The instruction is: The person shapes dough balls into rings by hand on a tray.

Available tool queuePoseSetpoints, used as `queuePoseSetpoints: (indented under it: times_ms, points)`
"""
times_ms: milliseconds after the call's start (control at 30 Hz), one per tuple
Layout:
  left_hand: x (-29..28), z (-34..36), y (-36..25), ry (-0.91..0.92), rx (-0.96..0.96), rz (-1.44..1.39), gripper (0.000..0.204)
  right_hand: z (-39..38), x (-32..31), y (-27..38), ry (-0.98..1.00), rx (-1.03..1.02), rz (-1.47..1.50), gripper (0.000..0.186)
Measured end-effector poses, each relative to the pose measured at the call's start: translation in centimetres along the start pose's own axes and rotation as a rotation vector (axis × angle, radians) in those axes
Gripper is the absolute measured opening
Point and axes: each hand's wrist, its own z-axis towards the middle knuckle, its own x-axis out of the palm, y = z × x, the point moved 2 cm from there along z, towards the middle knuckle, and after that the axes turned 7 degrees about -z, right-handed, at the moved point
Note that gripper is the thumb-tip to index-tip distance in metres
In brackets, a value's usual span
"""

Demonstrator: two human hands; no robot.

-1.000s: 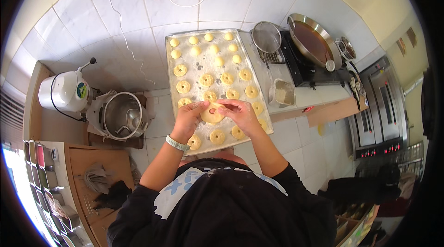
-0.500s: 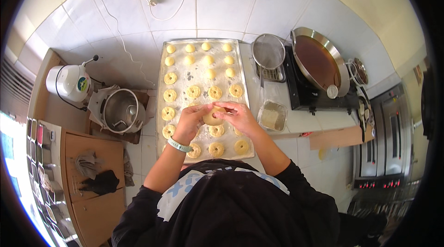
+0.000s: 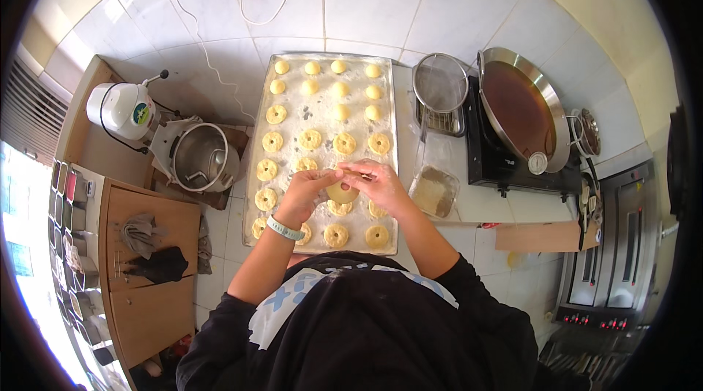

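Observation:
My left hand [image 3: 309, 191] and my right hand [image 3: 372, 184] both grip a pale dough ring [image 3: 342, 193] above the middle of a floured metal tray [image 3: 260, 88]. Both hands have fingers at the ring's upper edge, and its hole shows just below them. On the tray, rows of small dough balls [image 3: 338, 89] lie at the back and rows of holed dough rings [image 3: 378, 143] fill the nearer part. Some rings are hidden under my hands. A pale watch band circles my left wrist.
At right are a mesh strainer [image 3: 439, 83], a clear container [image 3: 433, 190], a black burner [image 3: 520, 182] bearing a pan of brown liquid [image 3: 518, 105], and a steel oven [image 3: 606, 244]. At left are a white mixer [image 3: 116, 109], a steel bowl [image 3: 198, 157] and a wooden cabinet [image 3: 146, 281].
The ring is still held in both hands, now tilted with my fingers closer together along its top edge. The view has shifted a little.

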Motion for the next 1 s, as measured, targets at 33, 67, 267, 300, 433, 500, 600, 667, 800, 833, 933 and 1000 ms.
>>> queuePoseSetpoints:
  times_ms: [33,67,267,300,433,500,600,667,800,833,933,1000]
  points:
    - [0.1,-0.1,0.0,0.000,-0.003,0.001,0.030,-0.1,0.1,0.0,-0.002,0.002,0.002,0.034]
    - [0.0,-0.2,-0.1,-0.066,0.032,-0.063,0.031,-0.4,0.2,0.0,-0.039,0.015,0.027,0.035]
    - [-0.4,0.4,0.2,-0.045,-0.020,-0.130,0.031,-0.4,0.3,-0.6,-0.102,0.073,0.038,0.036]
    - [-0.6,0.4,0.0,-0.022,-0.044,-0.076,0.030,-0.2,0.8,-0.2,-0.068,0.039,0.025,0.037]
    - [-2.2,0.5,-1.1,-0.087,-0.047,-0.132,0.029,0.6,1.9,-0.3,-0.131,0.017,-0.095,0.039]
    - [-3.3,0.4,-1.8,-0.012,-0.105,0.004,0.030,1.3,2.7,-0.2,-0.083,0.081,-0.037,0.041]
    - [-4.9,0.7,-2.7,-0.033,-0.129,0.012,0.030,2.9,4.0,0.2,-0.045,0.167,0.026,0.044]
    - [-6.2,0.9,-2.8,-0.020,-0.137,0.006,0.031,4.1,5.2,-0.7,-0.003,0.226,0.160,0.041]
    - [-9.0,1.3,-3.7,-0.048,-0.026,0.024,0.034,7.3,6.6,-4.4,0.076,0.390,0.338,0.032]
    - [-10.2,1.3,-4.0,-0.091,0.087,0.059,0.035,8.5,6.8,-5.1,0.049,0.415,0.339,0.030]
    - [-15.4,0.5,-4.8,-0.210,0.188,0.137,0.035,13.1,5.5,-7.8,-0.161,0.502,0.319,0.028]
    - [-18.9,-0.3,-4.9,-0.278,0.195,0.088,0.035,16.9,3.7,-10.0,-0.220,0.489,0.240,0.027]
